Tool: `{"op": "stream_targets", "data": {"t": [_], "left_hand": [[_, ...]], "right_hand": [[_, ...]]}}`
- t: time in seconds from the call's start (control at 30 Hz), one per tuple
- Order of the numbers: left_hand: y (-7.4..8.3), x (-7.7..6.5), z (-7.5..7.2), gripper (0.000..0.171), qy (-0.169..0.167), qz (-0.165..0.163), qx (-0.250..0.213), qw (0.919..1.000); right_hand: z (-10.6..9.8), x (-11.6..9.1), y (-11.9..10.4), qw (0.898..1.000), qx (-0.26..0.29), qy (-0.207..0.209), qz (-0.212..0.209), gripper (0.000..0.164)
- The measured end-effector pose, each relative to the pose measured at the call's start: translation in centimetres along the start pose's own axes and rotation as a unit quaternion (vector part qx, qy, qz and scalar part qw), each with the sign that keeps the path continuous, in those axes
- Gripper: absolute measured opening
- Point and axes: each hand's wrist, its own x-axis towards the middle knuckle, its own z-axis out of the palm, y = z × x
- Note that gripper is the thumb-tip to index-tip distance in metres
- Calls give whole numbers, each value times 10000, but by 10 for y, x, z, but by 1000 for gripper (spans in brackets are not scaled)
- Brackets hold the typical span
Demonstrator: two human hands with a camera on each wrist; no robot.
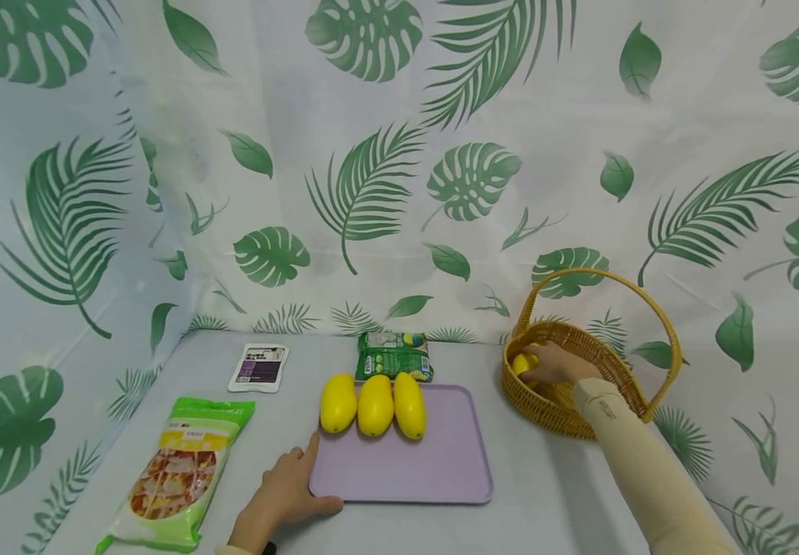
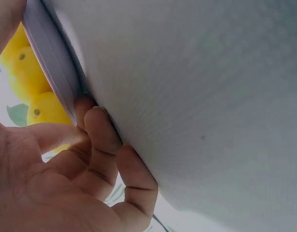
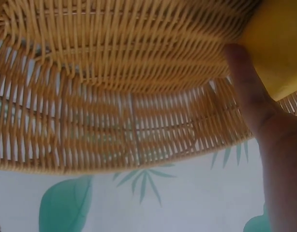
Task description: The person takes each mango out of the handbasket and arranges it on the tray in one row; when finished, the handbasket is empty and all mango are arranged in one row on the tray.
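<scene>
Three yellow mangoes [image 1: 375,405] lie side by side along the back left of a light purple tray [image 1: 434,470]. My left hand [image 1: 290,484] holds the tray's front left corner, thumb at the front edge and fingers along the left side. In the left wrist view, the curled fingers [image 2: 102,130] of that hand press against the tray's outer side. My right hand [image 1: 557,364] reaches into a wicker basket [image 1: 545,416] on the right and grips a yellow mango [image 1: 524,364] there. In the right wrist view one finger [image 3: 250,87] lies against that mango [image 3: 279,48].
Behind the tray lies a green packet [image 1: 394,356]. A white and purple packet [image 1: 259,368] is at the back left, and a large green and yellow bag [image 1: 176,478] lies left of the tray. The basket's tall handle [image 1: 666,324] arches up at the right.
</scene>
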Motion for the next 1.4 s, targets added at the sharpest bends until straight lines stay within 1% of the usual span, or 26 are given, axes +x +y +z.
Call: {"op": "stream_targets", "data": {"t": [0.13, 0.33, 0.57, 0.73, 0.87, 1.03, 1.23, 1.33, 1.4], "left_hand": [[0, -1, 1, 120, 9, 5, 45, 10000], [0, -1, 1, 119, 10, 18, 47, 10000], [2, -1, 0, 120, 31, 26, 18, 10000], [2, -1, 0, 119, 60, 74, 21, 10000], [1, -2, 0, 119, 23, 84, 55, 9999], [1, -4, 0, 119, -7, 77, 54, 10000], [3, -5, -2, 118, 21, 131, 78, 9999], [3, -6, -2, 118, 6, 137, 74, 9999], [3, -6, -2, 118, 18, 148, 75, 9999]], "right_hand": [[0, -6, 1, 10000, -51, 26, -3, 76], [-1, -16, 6, 9998, 56, 61, 181, 79], [-8, -31, 16, 9998, 60, 161, 96, 80], [-15, -40, 16, 9996, 42, 286, 76, 82], [-16, -50, 16, 9988, 192, 447, 23, 84], [-16, -64, 16, 9965, 284, 789, -25, 87], [-15, -80, 15, 9911, 470, 1228, -223, 88], [-12, -86, 12, 9881, 621, 1371, -305, 88], [-11, -89, 9, 9849, 816, 1479, -367, 87]]}}
